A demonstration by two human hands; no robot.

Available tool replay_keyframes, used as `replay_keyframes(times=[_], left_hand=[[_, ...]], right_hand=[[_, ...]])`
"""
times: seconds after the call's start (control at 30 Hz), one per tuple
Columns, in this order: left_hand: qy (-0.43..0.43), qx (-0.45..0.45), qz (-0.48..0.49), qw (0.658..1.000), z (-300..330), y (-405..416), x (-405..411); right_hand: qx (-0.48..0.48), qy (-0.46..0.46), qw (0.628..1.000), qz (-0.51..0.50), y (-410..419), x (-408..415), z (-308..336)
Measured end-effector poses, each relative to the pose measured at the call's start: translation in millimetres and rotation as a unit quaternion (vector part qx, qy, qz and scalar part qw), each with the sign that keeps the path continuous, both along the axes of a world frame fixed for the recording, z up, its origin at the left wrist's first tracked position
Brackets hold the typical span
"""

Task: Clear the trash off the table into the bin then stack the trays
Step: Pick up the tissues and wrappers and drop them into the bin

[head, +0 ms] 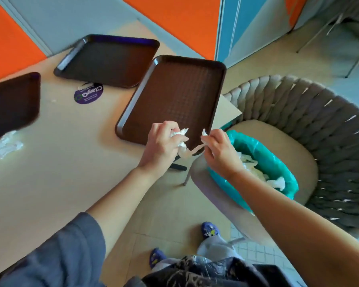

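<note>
My left hand [164, 141] grips a crumpled white tissue [181, 134] at the table's right edge, over the near corner of a brown tray [174, 96]. My right hand [218, 146] pinches another bit of the tissue [204, 133], and a thin strand stretches between both hands. Just right of my right hand stands the bin [263, 156], lined with a teal bag and holding white paper. Two more brown trays lie on the table: one at the back [108, 59], one at the left edge [10, 102]. Crumpled clear plastic [2, 146] lies below the left tray.
A round purple sticker [88, 93] is on the beige table [60, 162]. The bin sits on the seat of a woven grey chair [319, 121] beside the table. My feet in blue slippers [209, 229] stand on the tiled floor below.
</note>
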State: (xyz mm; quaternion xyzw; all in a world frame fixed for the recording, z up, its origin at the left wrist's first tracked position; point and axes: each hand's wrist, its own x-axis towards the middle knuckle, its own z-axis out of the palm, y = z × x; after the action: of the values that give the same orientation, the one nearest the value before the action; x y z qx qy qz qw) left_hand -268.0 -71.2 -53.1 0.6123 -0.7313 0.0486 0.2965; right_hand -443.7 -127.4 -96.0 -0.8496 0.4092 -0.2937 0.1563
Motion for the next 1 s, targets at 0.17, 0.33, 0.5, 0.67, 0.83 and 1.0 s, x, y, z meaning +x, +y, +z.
replay_keyframes(times=[0.17,0.33,0.5,0.67,0.83,1.0], left_hand=[[0.003,0.066,-0.082,0.994,-15.1,-53.9,-66.5],[0.001,0.123,-0.145,0.982,-48.7,-85.9,-123.0],[0.025,0.262,-0.127,0.956,-95.6,-96.6,-147.0],[-0.027,0.451,-0.137,0.881,-103.4,-85.9,-159.0],[-0.076,0.417,-0.145,0.894,-90.9,-85.0,-159.9],[-0.056,0.335,-0.112,0.934,-74.7,-84.2,-152.0]], right_hand=[[0.008,0.065,0.997,-0.045,-31.5,-73.8,-20.4],[0.042,0.105,0.99,-0.085,-36.0,-137.8,-63.7],[0.122,0.126,0.978,-0.109,-19.1,-164.1,-94.7],[0.297,0.21,0.929,-0.063,-6.9,-166.1,-119.6],[0.22,0.195,0.946,-0.137,-6.3,-165.0,-103.1],[0.127,0.109,0.978,-0.126,-21.0,-148.3,-85.3]])
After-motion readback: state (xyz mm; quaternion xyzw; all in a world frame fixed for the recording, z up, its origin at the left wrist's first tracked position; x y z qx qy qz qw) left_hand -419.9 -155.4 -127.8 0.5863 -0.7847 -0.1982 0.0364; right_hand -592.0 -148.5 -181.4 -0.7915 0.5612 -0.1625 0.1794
